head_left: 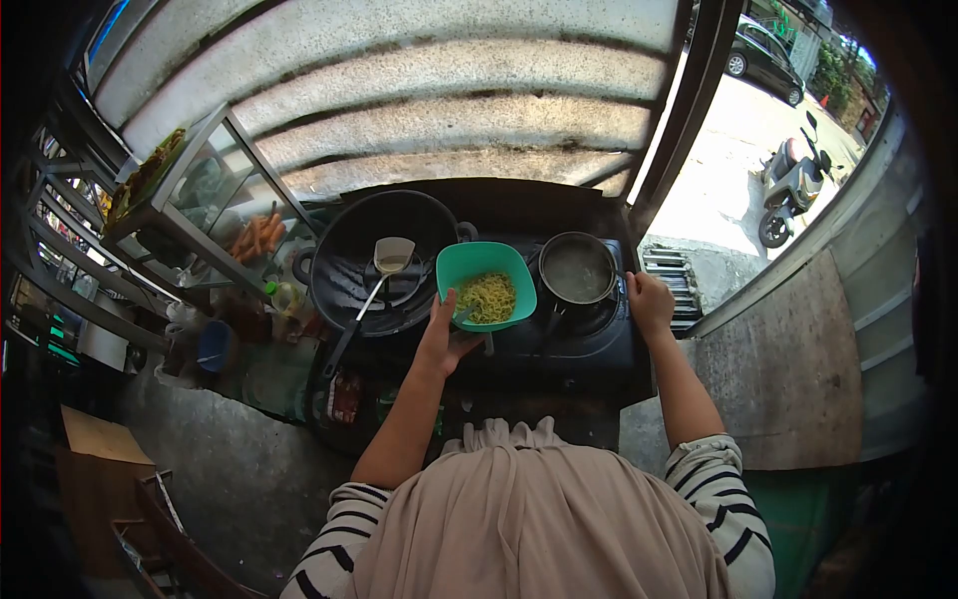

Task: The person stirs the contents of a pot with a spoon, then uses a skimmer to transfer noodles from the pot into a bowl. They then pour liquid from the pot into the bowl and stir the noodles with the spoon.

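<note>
A green bowl (pixel 454 262) with yellow noodles (pixel 489 298) in it is held by my left hand (pixel 439 339), thumb over the near left rim and fingers underneath. My right hand (pixel 651 302) is closed at the right side of the stove, at the handle of a small pot (pixel 578 268) of cloudy liquid on the right burner. To the left of the bowl, a large black wok (pixel 344 235) sits on the stove (pixel 589 364), with a metal spatula (pixel 393 256) resting in it.
A glass display case (pixel 225 190) with orange items stands at the left. Near it are a green-capped bottle (pixel 286 297) and a blue container (pixel 214 345). A wooden board (pixel 778 359) leans at the right. Outside are a scooter (pixel 795 185) and a dark car (pixel 763 60).
</note>
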`<action>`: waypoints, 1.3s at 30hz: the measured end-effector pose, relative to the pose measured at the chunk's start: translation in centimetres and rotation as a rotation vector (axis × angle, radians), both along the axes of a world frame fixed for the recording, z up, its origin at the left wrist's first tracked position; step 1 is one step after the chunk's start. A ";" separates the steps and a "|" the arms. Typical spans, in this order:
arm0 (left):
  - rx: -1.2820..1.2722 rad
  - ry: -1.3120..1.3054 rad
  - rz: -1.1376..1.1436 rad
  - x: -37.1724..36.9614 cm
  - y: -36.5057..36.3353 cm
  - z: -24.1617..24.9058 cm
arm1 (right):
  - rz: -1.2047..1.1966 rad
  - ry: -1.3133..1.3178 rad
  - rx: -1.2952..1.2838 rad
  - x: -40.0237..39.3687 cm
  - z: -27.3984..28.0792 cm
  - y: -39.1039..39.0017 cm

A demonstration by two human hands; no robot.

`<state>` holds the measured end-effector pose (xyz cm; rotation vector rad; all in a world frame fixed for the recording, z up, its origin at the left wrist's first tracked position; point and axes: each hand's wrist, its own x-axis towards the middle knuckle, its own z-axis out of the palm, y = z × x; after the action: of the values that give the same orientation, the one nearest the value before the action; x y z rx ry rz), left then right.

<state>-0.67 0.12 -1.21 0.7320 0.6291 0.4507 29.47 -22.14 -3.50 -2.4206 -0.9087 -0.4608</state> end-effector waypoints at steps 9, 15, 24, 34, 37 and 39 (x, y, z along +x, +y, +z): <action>-0.003 0.044 0.009 0.0 -0.1 0.3 | -0.153 0.366 0.117 1.7 -3.8 2.0; 0.001 0.002 0.007 -0.2 -0.1 0.2 | -0.110 0.567 0.159 3.2 -5.1 2.7; 0.004 0.000 0.005 -0.3 -0.2 0.2 | -0.020 0.704 0.317 3.1 -5.4 2.2; 0.009 0.001 -0.012 0.2 -0.1 0.3 | 0.074 0.877 0.403 3.4 -3.6 1.6; 0.024 0.005 -0.031 0.6 -0.2 0.2 | 0.123 0.821 0.358 2.5 -0.8 1.9; 0.031 0.017 -0.039 0.9 -0.3 0.1 | 0.330 0.641 0.338 1.5 1.2 2.4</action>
<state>0.23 -0.17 -1.09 0.7768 0.6241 0.4191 30.98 -19.78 -2.35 -1.8728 -0.8275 0.2595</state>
